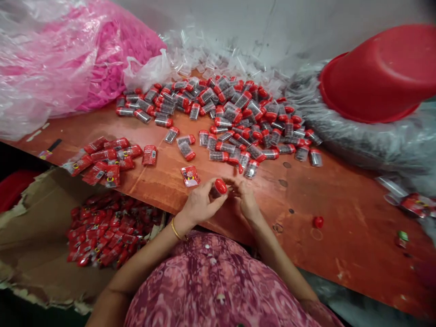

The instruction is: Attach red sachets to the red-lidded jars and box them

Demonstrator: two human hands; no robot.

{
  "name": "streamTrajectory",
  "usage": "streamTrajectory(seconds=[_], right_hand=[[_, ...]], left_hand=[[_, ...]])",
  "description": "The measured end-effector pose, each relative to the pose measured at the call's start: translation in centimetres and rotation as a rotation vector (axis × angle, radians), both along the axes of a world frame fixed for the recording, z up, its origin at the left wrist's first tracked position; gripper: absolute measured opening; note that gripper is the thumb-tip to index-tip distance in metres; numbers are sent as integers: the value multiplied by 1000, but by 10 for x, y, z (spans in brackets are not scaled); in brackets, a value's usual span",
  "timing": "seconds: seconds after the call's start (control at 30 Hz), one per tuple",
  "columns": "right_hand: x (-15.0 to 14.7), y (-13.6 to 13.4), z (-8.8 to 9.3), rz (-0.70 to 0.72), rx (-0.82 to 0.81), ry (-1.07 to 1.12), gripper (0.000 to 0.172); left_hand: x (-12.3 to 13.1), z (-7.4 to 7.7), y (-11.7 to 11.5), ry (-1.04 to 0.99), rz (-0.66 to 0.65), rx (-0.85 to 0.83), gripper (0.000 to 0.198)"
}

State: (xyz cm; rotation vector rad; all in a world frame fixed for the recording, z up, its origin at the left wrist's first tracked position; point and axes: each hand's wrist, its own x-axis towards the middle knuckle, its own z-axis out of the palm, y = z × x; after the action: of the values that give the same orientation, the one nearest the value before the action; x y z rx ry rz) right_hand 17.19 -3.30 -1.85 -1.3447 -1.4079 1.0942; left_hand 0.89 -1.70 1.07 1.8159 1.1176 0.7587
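Observation:
My left hand (200, 202) is closed round a small clear tube with a red cap (220, 186), held just above the wooden table (340, 204) near its front edge. My right hand (245, 196) meets it from the right, fingers pinched at the tube's end; what they grip is too small to see. A red printed label packet (190, 175) lies just left of my hands. A large heap of red-capped tubes (235, 118) filled with dark contents spreads across the table beyond my hands.
Red-wrapped finished tubes (105, 159) lie at the table's left; more fill a cardboard box (102, 227) below. A pink plastic bag (68, 59) sits far left, clear sleeves (204, 54) behind, a red basin (378, 77) far right. A loose red cap (318, 221) lies right.

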Motion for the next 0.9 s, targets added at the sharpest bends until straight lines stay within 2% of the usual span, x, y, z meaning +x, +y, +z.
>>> streamTrajectory(seconds=[0.07,0.13,0.2,0.3,0.43,0.47,0.53,0.63,0.7,0.8,0.9], right_hand=[[5,-1,7,85,37,21,53],[4,-4,9,156,77,4,53],[-2,-7,6,155,86,1,49],[-14,-12,-3,64,4,70,42],[-21,-9,-11,-119,-76,137,31],[-20,-7,-12,-145,-69,123,30],[-17,-2,-12,-165,-41,25,27],[-9,3,-11,-174,-39,-274,27],[-5,5,-11,-176,-41,-468,28],[-2,9,-14,-208,99,-685,26],[0,11,-17,-276,264,-808,27]], left_hand=[[1,-1,0,-131,-45,-202,37],[3,-5,-2,-235,-88,-376,42],[4,-10,-5,-271,-99,-423,45],[3,-8,-10,-207,-92,-363,48],[-9,10,-9,79,-163,-282,50],[-13,14,-5,159,-150,-219,48],[-24,17,7,329,-44,-50,42],[-42,8,30,577,149,215,34],[-51,-4,43,668,160,312,31],[-57,-23,51,691,154,307,24],[-54,-34,49,616,241,280,21]])
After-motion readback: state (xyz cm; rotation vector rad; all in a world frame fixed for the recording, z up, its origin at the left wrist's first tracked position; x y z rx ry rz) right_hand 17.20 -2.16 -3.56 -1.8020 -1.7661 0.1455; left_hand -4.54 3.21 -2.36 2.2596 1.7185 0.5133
